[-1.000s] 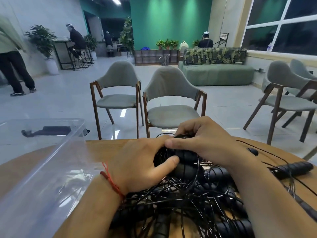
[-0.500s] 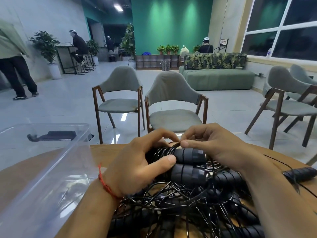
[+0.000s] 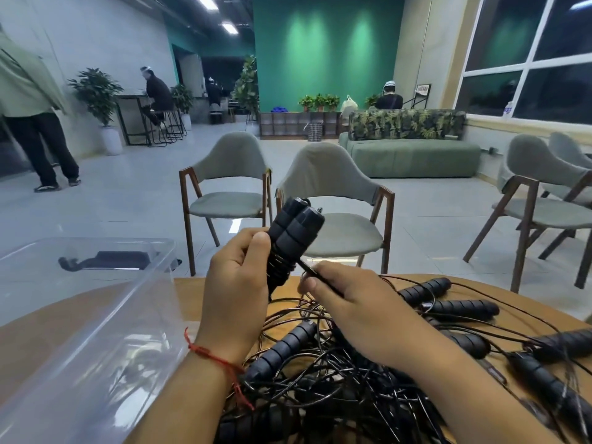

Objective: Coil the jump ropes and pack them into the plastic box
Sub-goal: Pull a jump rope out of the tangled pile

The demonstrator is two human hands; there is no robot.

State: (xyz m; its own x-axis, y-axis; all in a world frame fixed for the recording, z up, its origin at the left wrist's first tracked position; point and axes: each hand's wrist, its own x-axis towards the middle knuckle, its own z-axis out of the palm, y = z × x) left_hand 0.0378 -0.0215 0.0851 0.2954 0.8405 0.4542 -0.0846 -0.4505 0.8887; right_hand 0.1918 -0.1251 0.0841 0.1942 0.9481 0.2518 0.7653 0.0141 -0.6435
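Wooden surface (image 3: pixel 192 296) up front, with a grey chair (image 3: pixel 229 174) and its twin (image 3: pixel 330 184) side by side just past it. Green sofa (image 3: pixel 413 155) further back near the green wall (image 3: pixel 326 52). Someone standing (image 3: pixel 28 100) far left, and a potted plant (image 3: pixel 96 91) behind them.

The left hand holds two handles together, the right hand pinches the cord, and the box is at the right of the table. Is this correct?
Not quite. The head view shows the box at the left of the table. The rest holds: the left hand holds two handles together and the right hand pinches the cord.
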